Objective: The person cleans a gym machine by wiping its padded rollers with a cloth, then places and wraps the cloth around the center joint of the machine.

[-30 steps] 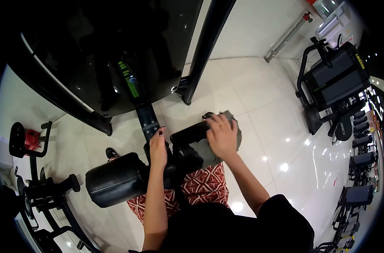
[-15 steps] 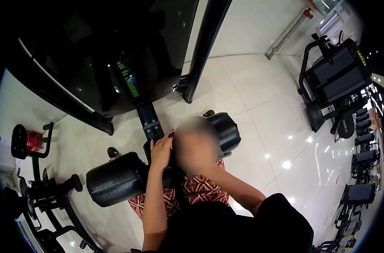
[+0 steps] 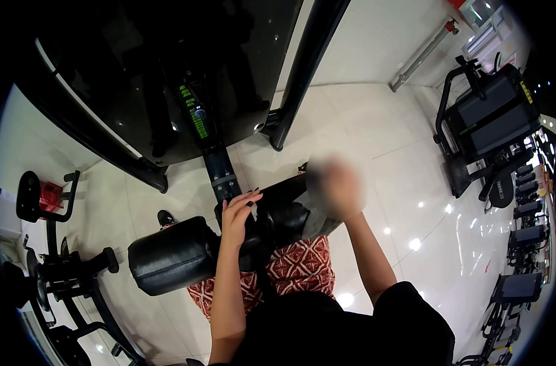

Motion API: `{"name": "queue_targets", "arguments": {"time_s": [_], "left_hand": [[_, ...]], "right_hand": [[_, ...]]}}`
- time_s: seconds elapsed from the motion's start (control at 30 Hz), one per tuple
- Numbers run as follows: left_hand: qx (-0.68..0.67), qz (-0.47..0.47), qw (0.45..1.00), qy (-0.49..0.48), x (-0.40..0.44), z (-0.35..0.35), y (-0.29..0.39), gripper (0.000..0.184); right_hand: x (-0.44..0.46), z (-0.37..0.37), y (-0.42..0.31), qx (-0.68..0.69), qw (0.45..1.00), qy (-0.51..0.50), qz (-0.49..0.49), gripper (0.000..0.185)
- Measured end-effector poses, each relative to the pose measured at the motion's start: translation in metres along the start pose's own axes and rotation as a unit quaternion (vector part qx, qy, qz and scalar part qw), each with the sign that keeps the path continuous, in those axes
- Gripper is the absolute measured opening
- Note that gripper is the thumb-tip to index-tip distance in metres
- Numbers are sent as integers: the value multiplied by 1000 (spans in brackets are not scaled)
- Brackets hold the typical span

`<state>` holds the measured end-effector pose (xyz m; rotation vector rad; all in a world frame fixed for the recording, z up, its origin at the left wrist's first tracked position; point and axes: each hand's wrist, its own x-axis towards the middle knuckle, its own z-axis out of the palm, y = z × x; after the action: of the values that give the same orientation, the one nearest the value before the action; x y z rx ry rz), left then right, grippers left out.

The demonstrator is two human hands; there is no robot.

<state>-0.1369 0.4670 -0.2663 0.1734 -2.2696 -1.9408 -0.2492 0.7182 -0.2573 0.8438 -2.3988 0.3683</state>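
Note:
Across my lap lie the two black padded rollers of a gym machine, the left roller [image 3: 174, 255] and the right roller [image 3: 284, 219]. My left hand [image 3: 235, 216] rests at the post between them, fingers stretched out, holding nothing. Over the outer end of the right roller is my right hand [image 3: 342, 192]; a blur covers it, so its fingers cannot be made out. Just below that hand, a dull grey piece that looks like cloth [image 3: 317, 224] lies against the roller. Patterned red trousers [image 3: 302, 265] show underneath.
The machine's dark post [image 3: 220, 171] runs up to a glossy black panel [image 3: 229, 79] with side frames. At left stands another exercise machine [image 3: 70, 274]; at right is a treadmill [image 3: 488, 116], with several machines behind. Pale tiled floor [image 3: 387, 183] lies between.
My right hand has moved outward to the right along the roller, away from my left hand, uncovering the roller's inner part. My left hand stays near the post, its fingers more extended.

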Motion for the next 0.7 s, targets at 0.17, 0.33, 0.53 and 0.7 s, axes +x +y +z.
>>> {"name": "queue_targets", "arguments": {"time_s": [0.17, 0.33, 0.53, 0.7], "left_hand": [[-142, -7, 990, 17, 2, 1, -21, 33], [231, -89, 968, 37, 10, 21, 0, 46], [344, -61, 936, -32, 4, 19, -23, 49], [312, -24, 947, -70, 4, 9, -40, 51]], "right_hand": [[-7, 9, -12, -55, 994, -57, 75, 35], [18, -4, -71, -18, 999, -8, 48, 22], [29, -11, -133, 92, 996, 7, 3, 24], [26, -14, -146, 116, 993, -31, -12, 30]]}}
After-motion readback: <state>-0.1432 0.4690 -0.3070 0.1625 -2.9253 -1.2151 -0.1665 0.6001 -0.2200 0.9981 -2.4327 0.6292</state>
